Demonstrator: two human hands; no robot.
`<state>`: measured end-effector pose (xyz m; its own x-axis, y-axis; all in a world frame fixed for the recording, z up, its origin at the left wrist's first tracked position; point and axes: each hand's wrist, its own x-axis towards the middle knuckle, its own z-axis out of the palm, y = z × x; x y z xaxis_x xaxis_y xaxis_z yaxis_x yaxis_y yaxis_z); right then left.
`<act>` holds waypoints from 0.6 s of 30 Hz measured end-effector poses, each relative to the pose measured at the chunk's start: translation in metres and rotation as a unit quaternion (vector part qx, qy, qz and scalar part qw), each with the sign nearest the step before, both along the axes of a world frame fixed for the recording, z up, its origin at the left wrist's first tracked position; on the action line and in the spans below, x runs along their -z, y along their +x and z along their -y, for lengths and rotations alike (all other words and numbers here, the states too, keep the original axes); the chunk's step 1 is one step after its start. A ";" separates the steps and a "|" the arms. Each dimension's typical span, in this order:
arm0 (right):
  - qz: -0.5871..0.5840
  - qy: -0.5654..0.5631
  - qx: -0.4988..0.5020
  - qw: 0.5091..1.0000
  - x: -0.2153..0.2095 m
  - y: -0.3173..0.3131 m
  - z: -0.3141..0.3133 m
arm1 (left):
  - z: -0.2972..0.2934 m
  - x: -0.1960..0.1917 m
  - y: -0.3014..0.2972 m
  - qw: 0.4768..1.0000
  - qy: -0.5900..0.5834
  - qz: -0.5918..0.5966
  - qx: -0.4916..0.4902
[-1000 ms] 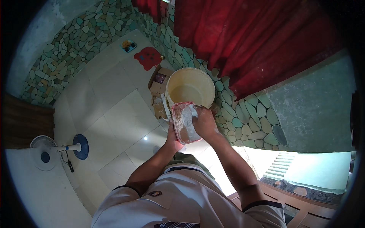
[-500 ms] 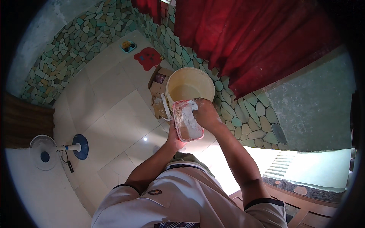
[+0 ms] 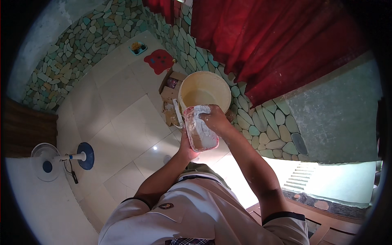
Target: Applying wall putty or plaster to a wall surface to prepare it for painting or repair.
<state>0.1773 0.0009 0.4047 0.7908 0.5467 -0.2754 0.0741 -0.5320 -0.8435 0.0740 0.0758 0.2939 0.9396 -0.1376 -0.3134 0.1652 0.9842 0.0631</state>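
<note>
Since the earlier frames, we log the right hand [image 3: 215, 119] shifting left and farther along a red-rimmed tub [image 3: 199, 142], while the left hand [image 3: 189, 148] has kept its place. We read this as the handling having passed from the tub's right side to its far end.

Setting, largest first. A red curtain [image 3: 277, 41] hangs on the far right, over a wall of set stones [image 3: 265, 122]. Below it, a cream bucket [image 3: 204, 83] stands with its mouth up on the tiled floor [image 3: 122, 102]. A cardboard box [image 3: 168, 94], flaps apart, lies just left of the bucket.

We place the tub at the bucket's near side, overlapping its rim in our view; contact cannot be told. The left hand grips the tub by its left, near side, its fingers partly hidden beneath. The right hand is curled over the far right edge, fingertips at a white patch [image 3: 199, 111]; whether they pinch or press, we cannot tell. Paste or cloth: undetermined.
</note>
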 end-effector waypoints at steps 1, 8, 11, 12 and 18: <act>-0.046 0.029 0.023 0.998 -0.002 -0.003 -0.002 | 0.000 0.000 -0.001 1.000 -0.001 0.002 -0.001; -0.052 -0.010 -0.022 0.998 -0.018 -0.006 0.006 | -0.002 -0.001 0.000 1.000 0.001 0.011 -0.006; 0.042 -0.060 -0.112 0.991 -0.018 -0.009 0.017 | -0.003 0.000 0.002 0.999 -0.008 0.036 -0.012; 0.040 -0.061 -0.112 0.991 -0.018 -0.013 0.021 | -0.003 0.000 0.002 0.999 -0.009 0.034 -0.011; 0.127 -0.121 -0.185 0.967 -0.030 -0.022 0.028 | -0.006 -0.009 0.002 0.998 -0.031 0.053 0.012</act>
<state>0.1554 -0.0266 0.4347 0.6122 0.7488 -0.2541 0.4852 -0.6095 -0.6270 0.0757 0.0821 0.3032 0.9632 -0.1771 -0.2021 0.1848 0.9826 0.0199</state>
